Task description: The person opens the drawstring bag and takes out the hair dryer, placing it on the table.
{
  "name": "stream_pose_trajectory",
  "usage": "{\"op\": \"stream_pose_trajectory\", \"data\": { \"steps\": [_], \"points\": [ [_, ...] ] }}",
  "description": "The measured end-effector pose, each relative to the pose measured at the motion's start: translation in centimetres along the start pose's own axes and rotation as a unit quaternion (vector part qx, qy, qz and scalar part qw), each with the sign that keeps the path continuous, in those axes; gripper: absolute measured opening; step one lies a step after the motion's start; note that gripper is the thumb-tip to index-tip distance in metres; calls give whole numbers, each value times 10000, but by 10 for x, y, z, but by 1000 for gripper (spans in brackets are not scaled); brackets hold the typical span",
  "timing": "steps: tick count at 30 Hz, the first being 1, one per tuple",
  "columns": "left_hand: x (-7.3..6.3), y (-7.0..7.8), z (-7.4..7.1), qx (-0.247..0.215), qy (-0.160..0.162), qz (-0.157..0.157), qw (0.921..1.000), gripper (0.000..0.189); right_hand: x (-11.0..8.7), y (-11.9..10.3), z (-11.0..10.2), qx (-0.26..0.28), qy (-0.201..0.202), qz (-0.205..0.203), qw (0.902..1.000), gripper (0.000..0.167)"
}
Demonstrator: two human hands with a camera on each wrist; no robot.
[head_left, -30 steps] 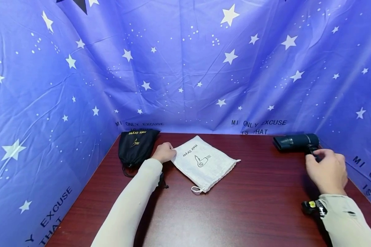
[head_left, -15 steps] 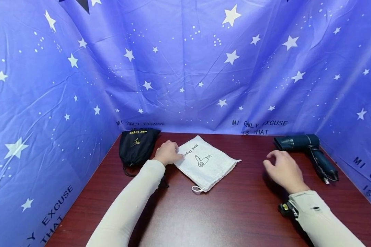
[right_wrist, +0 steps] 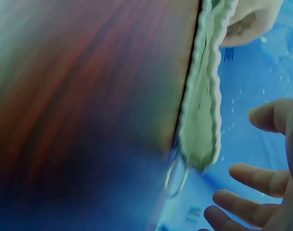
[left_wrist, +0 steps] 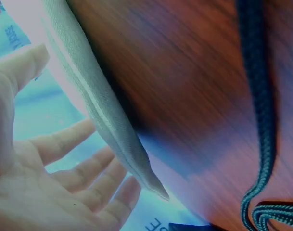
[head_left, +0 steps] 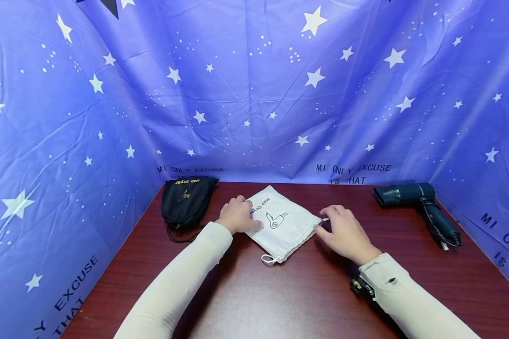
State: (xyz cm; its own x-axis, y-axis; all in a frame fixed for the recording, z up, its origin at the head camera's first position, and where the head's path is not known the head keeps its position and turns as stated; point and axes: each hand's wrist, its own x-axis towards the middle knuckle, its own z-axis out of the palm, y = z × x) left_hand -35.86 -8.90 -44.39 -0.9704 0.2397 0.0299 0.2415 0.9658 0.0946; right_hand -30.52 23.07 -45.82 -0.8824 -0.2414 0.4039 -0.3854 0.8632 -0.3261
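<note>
A white drawstring bag point(head_left: 275, 223) printed "Hair Dryer" lies flat on the table. My left hand point(head_left: 237, 215) is at its left corner; in the left wrist view its fingers point(left_wrist: 64, 142) are spread and meet the bag's edge point(left_wrist: 108, 110). At the right corner, by a short cord loop, is my right hand point(head_left: 345, 235). The right wrist view shows that hand's fingers point(right_wrist: 254, 180) apart from the bag's gathered mouth point(right_wrist: 201, 110), where a cord loop point(right_wrist: 176, 179) hangs out.
A black drawstring bag point(head_left: 185, 205), also printed "Hair Dryer", lies at the back left with its dark cord trailing. At the back right rests a dark hair dryer point(head_left: 407, 194) with its cable along the handle. A blue starred curtain point(head_left: 246, 94) encloses the table point(head_left: 275, 301).
My right hand has let go of the hair dryer and moved left to the white bag's right corner. My left hand has shifted slightly right, further over the bag. The hair dryer stays put.
</note>
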Motion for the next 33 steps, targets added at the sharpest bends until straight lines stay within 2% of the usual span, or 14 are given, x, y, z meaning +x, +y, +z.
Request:
{"op": "stream_pose_trajectory", "data": {
  "steps": [7, 14, 23, 28, 33],
  "points": [
    [-6, 5, 0, 81, -87, 51, 9999, 74, 8, -30, 12, -479, -235, -398, 9978, 56],
    [-8, 6, 3, 27, -108, 56, 9999, 74, 10, -53, 23, -760, -681, -645, 9927, 70],
    [-7, 7, 5, -68, -350, -49, 9994, 77, 12, -66, 28, -1521, -1510, -780, 9736, 66],
    [-5, 10, 3, -110, -393, -99, 9991, 76, 16, -67, 28, -1557, -1575, -757, 9722, 65],
    [-4, 10, 4, -71, -376, -180, 9991, 78, 16, -67, 28, -1214, -1724, -599, 9757, 68]
  ]
}}
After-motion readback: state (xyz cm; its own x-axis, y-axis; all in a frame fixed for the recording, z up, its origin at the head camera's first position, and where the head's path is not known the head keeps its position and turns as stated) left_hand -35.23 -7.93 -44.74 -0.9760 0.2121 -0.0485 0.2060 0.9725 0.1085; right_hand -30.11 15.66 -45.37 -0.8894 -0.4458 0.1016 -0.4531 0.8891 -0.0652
